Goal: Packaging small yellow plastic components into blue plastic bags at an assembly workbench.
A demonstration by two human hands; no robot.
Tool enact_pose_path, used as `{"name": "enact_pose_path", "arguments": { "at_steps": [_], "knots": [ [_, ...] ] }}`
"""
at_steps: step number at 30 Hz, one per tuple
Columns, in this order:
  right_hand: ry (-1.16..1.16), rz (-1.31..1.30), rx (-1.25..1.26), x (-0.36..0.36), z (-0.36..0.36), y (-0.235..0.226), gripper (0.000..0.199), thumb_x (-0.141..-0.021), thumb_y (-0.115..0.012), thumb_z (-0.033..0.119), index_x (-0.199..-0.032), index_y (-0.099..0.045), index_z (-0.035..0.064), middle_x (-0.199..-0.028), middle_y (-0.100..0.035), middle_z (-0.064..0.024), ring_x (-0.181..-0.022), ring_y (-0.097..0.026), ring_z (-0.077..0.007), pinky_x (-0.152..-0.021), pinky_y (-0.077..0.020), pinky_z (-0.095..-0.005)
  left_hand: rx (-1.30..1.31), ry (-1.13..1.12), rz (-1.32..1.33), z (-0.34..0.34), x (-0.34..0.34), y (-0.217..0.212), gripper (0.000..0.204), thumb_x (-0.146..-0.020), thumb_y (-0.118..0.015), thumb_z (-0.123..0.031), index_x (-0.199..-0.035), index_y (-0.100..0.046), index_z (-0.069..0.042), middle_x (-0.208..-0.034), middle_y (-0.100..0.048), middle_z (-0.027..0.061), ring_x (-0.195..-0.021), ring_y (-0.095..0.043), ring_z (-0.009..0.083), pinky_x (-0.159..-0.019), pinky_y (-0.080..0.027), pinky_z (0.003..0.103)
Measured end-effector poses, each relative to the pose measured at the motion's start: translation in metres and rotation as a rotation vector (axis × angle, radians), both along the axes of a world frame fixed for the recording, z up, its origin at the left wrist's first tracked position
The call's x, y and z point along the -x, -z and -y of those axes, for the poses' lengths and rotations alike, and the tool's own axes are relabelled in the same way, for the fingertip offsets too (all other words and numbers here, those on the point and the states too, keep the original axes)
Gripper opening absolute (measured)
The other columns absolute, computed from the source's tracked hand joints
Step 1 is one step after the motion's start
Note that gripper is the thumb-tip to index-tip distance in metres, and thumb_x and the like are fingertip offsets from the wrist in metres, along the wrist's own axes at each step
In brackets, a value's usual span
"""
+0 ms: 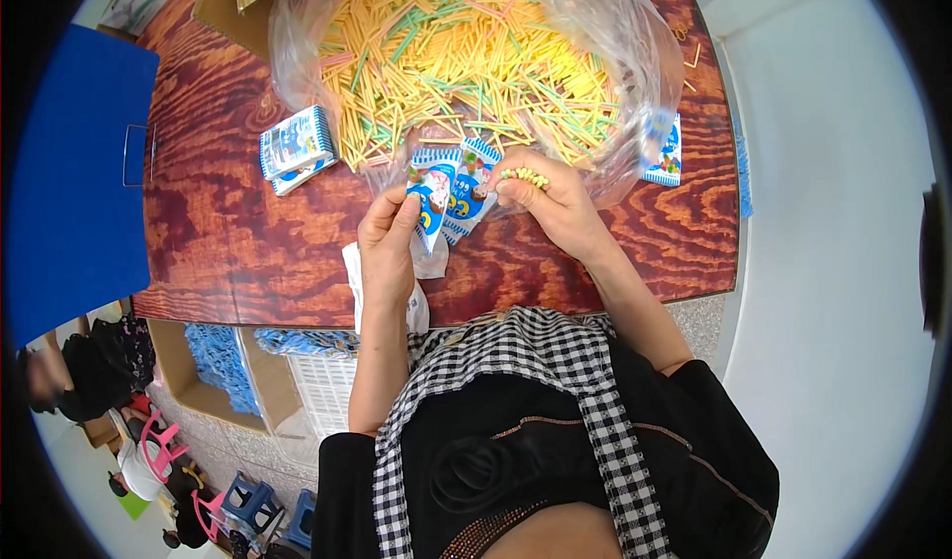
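My left hand (388,242) pinches a small blue-and-white packet (434,187) with a cartoon print between thumb and fingers. Just right of it lies another packet (466,202) of the same kind, partly overlapped. My right hand (560,212) is closed round a bundle of thin yellowish sticks (528,176), their ends showing past the fingers. Beyond both hands, a big heap of yellow, green and pink sticks (446,53) fills a clear plastic bag (640,33) spread on the table. Whether the held packet's mouth is open, I cannot tell.
Stacked packets (297,147) rest on the red-brown wood-grain table (238,251) at left; more packets (666,152) lie at right. A cardboard box (228,8) stands far left. Below the front edge are a carton (213,371) of blue packets and a white crate (322,390).
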State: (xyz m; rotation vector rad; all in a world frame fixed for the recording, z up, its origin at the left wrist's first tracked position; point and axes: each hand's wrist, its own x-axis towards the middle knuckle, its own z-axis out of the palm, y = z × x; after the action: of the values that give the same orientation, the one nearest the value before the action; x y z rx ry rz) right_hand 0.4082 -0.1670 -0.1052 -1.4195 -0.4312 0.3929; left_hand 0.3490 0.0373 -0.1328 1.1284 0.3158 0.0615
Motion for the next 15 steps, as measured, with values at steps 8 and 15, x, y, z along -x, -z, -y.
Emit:
{"name": "enact_pose_path", "arguments": {
  "at_steps": [8,15],
  "knots": [
    [-0.014,0.015,0.004,-0.0002,-0.0015,0.0008,0.014,-0.096,-0.054,0.012,-0.098,-0.06,-0.001,-0.092,-0.057,-0.0027,-0.081,-0.053,-0.0088,-0.072,-0.0443,-0.0227,-0.232,0.041,0.143,-0.0056,-0.0017,-0.0043,0.015,-0.094,-0.056,-0.008,-0.102,-0.064,0.001,-0.099,-0.062,0.0009,-0.089,-0.054,0.0077,-0.081,-0.041,0.022],
    [-0.004,0.036,0.008,-0.0002,-0.0038,0.004,0.012,-0.094,-0.056,0.01,-0.097,-0.061,-0.0012,-0.092,-0.06,-0.0041,-0.081,-0.054,-0.0099,-0.073,-0.0449,-0.0234,-0.363,0.046,0.154,-0.0037,-0.0052,-0.0062,0.014,-0.094,-0.055,-0.007,-0.099,-0.064,0.002,-0.099,-0.059,-0.0001,-0.089,-0.051,0.0064,-0.082,-0.038,0.021]
  ]
}}
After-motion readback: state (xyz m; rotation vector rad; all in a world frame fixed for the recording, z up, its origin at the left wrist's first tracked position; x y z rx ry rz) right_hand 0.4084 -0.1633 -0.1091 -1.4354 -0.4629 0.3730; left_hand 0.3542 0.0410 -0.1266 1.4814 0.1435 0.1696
